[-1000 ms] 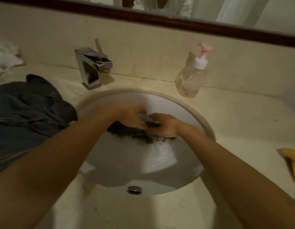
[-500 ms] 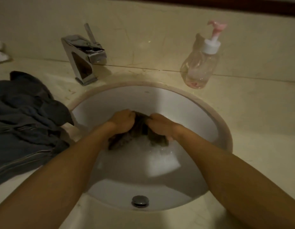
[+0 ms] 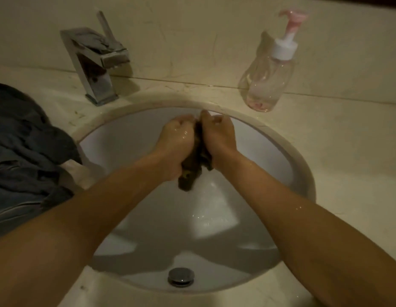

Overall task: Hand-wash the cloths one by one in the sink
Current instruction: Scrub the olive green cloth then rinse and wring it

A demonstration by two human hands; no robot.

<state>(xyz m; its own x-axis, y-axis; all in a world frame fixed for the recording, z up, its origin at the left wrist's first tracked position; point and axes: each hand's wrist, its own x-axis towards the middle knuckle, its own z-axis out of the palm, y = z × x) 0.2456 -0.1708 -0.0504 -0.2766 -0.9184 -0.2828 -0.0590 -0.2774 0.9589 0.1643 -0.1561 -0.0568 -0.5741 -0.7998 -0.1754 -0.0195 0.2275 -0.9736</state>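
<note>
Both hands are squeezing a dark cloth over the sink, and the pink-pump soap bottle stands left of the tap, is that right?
One thing is off: the head view shows the soap bottle standing right of the tap, not left. The left hand and right hand do both grip the dark cloth over the sink.

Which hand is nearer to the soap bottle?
Right. The right hand is below-left of the soap bottle; the left hand is farther left, across the cloth.
</note>
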